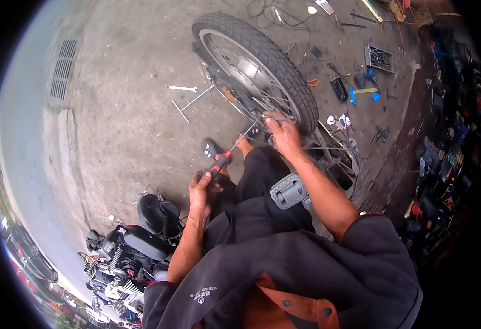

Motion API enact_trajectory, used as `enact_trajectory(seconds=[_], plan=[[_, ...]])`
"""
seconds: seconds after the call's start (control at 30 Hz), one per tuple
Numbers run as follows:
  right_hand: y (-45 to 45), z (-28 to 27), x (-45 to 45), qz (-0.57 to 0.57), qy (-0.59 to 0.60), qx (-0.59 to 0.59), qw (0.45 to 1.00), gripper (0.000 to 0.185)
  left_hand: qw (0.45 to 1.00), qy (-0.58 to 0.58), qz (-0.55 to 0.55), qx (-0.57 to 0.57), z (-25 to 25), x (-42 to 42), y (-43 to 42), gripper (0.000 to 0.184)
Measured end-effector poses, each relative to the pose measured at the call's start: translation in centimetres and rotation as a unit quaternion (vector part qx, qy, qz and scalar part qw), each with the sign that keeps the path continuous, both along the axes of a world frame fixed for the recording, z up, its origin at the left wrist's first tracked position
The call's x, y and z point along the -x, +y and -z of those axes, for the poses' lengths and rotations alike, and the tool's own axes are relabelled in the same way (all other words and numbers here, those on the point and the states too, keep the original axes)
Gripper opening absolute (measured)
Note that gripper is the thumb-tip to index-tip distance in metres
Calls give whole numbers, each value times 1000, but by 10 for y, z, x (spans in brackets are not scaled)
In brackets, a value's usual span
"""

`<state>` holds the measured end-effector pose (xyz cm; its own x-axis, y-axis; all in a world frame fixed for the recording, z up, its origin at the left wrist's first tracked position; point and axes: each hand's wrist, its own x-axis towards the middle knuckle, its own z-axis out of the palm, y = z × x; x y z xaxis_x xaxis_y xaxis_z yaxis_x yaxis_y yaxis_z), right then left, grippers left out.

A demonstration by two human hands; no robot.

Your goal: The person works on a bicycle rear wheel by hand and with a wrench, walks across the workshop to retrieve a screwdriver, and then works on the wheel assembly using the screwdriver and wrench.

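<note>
A spoked wheel with a black tyre (292, 71) stands upright in front of me, its frame and hub parts beside my legs. My left hand (201, 186) is wrapped round the red and black handle of a screwdriver (221, 160), whose metal shaft points up and right toward the parts below the wheel. At the lower rim of the wheel is my right hand (281, 131), its fingers closed against the spokes and frame; what they grip is too small to make out. A grey pedal (289, 192) lies between my forearms.
A wrench (182, 88) and a T-shaped tool (181, 111) lie left of the wheel. Further right are a metal tray of small parts (379, 58), a black case (339, 89) and loose cables. Motorbikes (147, 241) stand at the lower left.
</note>
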<state>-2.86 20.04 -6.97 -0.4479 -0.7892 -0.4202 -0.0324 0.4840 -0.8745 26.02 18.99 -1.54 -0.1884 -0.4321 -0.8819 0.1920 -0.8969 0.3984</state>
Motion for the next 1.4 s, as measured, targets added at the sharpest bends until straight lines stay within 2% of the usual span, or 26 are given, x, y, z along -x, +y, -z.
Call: enact_trajectory(seconds=[0.27, 0.37, 0.47, 0.57, 0.67, 0.77, 0.97, 1.1, 1.23, 1.3, 1.37, 1.4], plan=[[-15, -32, 8, -57, 50, -48, 996, 35, 1000, 9, 11, -15, -1, -1, -5, 28], [-27, -41, 17, -96, 56, -128, 986, 40, 1000, 13, 22, 5, 3, -5, -5, 30], [-37, -41, 15, -136, 132, -166, 968, 41, 999, -3, 35, 26, 2, -5, -6, 31], [-44, -53, 15, -148, 158, -156, 964, 42, 999, -17, 39, 26, 2, -6, -7, 31], [-51, -56, 20, -143, 91, -158, 973, 42, 999, -11, 32, 15, 3, -5, -11, 31], [-67, -62, 16, -185, 141, -255, 938, 42, 995, -56, 79, 21, -5, -4, -23, 35], [-75, -64, 16, -178, 128, -283, 934, 45, 991, -71, 100, 52, -10, -6, -32, 39], [-81, -74, 16, -203, 125, -300, 924, 50, 976, -103, 148, 122, -8, -7, -15, 44], [-61, -50, 8, -218, 247, -239, 913, 52, 939, -170, 200, 224, 1, -6, 8, 49], [-58, -53, 6, -208, 244, -196, 927, 51, 926, -188, 196, 261, 0, -4, 11, 48], [-50, -43, 10, -223, 245, -190, 924, 50, 960, -137, 178, 170, -2, -6, 2, 47], [-47, -41, 9, -190, 240, -109, 946, 49, 971, -109, 171, 123, -4, -8, -4, 47]])
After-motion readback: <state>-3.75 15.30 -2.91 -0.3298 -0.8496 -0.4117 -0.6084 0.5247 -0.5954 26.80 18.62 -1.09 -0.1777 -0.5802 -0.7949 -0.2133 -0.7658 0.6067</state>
